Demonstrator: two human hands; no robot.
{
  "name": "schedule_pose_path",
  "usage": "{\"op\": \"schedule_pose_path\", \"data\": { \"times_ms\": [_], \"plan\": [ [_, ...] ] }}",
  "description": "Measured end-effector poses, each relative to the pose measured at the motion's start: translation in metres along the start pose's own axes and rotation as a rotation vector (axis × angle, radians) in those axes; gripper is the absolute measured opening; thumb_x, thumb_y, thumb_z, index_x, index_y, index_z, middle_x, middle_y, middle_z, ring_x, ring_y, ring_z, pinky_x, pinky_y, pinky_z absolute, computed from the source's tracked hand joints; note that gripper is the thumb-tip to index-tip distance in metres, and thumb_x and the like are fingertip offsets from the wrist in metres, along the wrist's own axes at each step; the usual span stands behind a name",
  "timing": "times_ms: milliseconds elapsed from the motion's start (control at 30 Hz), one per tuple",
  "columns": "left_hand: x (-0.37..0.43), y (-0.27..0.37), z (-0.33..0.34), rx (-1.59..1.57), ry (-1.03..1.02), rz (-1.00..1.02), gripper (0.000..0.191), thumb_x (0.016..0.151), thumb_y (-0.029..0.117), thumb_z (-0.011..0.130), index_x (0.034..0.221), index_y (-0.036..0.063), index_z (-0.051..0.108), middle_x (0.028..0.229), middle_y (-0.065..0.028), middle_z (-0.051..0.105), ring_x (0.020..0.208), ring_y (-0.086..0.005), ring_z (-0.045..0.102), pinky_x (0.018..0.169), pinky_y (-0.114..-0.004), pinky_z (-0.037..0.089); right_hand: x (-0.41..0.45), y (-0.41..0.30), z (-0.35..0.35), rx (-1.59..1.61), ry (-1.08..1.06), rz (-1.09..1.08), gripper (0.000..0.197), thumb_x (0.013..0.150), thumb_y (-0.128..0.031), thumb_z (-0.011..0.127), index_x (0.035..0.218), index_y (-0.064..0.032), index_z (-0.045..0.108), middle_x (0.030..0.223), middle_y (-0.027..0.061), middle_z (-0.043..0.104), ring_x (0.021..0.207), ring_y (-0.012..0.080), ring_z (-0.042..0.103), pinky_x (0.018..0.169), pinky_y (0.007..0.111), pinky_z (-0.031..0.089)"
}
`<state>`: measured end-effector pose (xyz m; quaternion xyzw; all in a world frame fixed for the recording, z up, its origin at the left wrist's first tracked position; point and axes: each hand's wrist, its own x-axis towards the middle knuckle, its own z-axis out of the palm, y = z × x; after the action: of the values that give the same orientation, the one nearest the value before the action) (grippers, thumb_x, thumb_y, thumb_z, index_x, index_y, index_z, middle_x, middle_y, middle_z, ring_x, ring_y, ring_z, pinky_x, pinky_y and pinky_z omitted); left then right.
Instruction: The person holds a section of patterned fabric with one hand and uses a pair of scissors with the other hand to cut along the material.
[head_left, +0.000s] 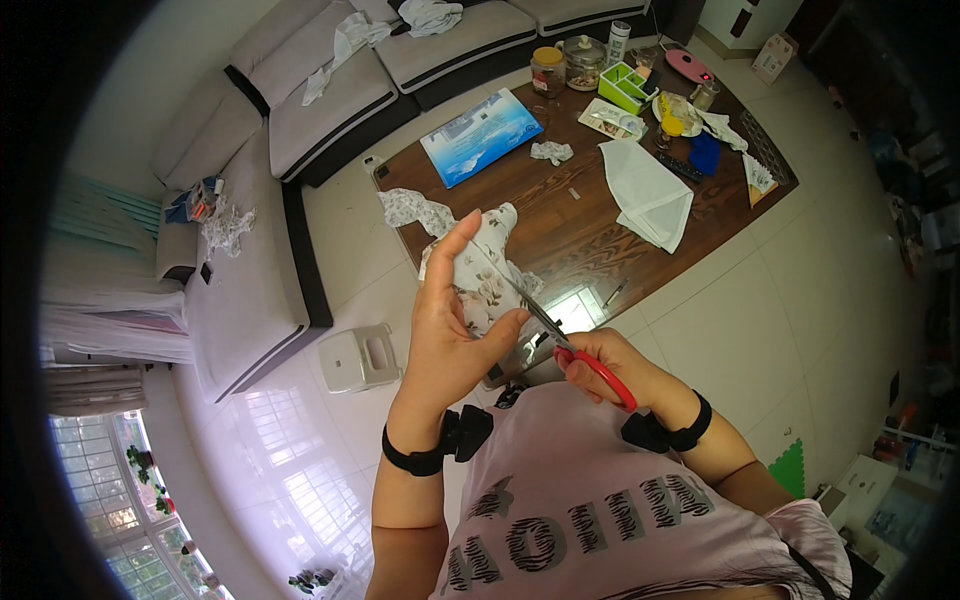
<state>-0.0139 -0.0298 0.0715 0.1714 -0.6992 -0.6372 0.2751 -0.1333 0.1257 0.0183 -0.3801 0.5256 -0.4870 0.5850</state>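
Observation:
My left hand (450, 322) is raised over the near edge of the table, thumb and fingers spread around a piece of white floral fabric (487, 281). From here I cannot tell how firmly it grips the cloth. My right hand (611, 367) holds a pair of scissors with red handles (611, 382); their metal blades point up and left, against the fabric beside my left thumb. Whether the blades are apart is unclear. A strip of patterned cloth (416, 210) lies behind my left hand on the table's left corner, and a small crumpled scrap (552, 152) rests farther back.
On the wooden table (570, 240) lie a blue box (482, 137), folded white cloth (649, 196), a remote control (679, 167), a green organizer (624, 88) and several jars. A plastic stool (360, 358) stands at the left, near a grey sofa (247, 300).

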Motion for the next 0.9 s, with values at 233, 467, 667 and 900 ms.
{"op": "schedule_pose_path", "data": {
  "times_ms": [233, 467, 667, 900],
  "plan": [
    [0.002, 0.002, 0.000, 0.042, -0.003, 0.018, 0.077, 0.066, -0.014, 0.061, 0.134, 0.0059, 0.030, 0.123, -0.0083, 0.039, 0.111, -0.0161, 0.045, 0.087, -0.028, 0.045, 0.000, 0.004, 0.001, 0.042, 0.026, 0.020, 0.042, 0.082, -0.046, 0.057, 0.078, -0.0048, 0.052, 0.056, -0.0019, 0.047, 0.042, 0.0052, 0.043, 0.040, 0.019, 0.035],
    [-0.002, -0.007, -0.002, -0.455, 0.032, -0.144, 0.056, 0.080, -0.007, 0.054, 0.131, 0.0043, 0.034, 0.126, -0.0154, 0.044, 0.110, -0.0196, 0.049, 0.091, -0.031, 0.043, 0.001, -0.003, -0.002, -0.239, 0.115, -0.128, 0.034, 0.082, -0.034, 0.063, 0.074, -0.0038, 0.049, 0.054, 0.0002, 0.044, 0.044, 0.0072, 0.044, 0.042, 0.022, 0.035],
    [-0.013, -0.032, 0.003, -1.087, 0.124, -0.477, 0.042, 0.092, 0.015, 0.043, 0.133, 0.0101, 0.034, 0.124, -0.0135, 0.048, 0.113, -0.0237, 0.048, 0.093, -0.037, 0.041, -0.005, 0.006, -0.007, -0.428, 0.148, -0.178, 0.029, 0.075, -0.020, 0.070, 0.071, -0.0012, 0.048, 0.054, 0.0076, 0.045, 0.049, 0.0140, 0.047, 0.048, 0.029, 0.037],
    [-0.031, -0.085, 0.004, -1.099, 0.242, -0.690, 0.045, 0.092, 0.013, 0.043, 0.135, 0.0129, 0.031, 0.123, -0.0093, 0.049, 0.110, -0.0197, 0.050, 0.093, -0.035, 0.042, -0.023, 0.006, -0.016, -0.599, 0.117, -0.097, 0.032, 0.070, -0.017, 0.073, 0.070, -0.0007, 0.046, 0.054, 0.0137, 0.044, 0.047, 0.0268, 0.045, 0.047, 0.033, 0.036]
  ]
}}
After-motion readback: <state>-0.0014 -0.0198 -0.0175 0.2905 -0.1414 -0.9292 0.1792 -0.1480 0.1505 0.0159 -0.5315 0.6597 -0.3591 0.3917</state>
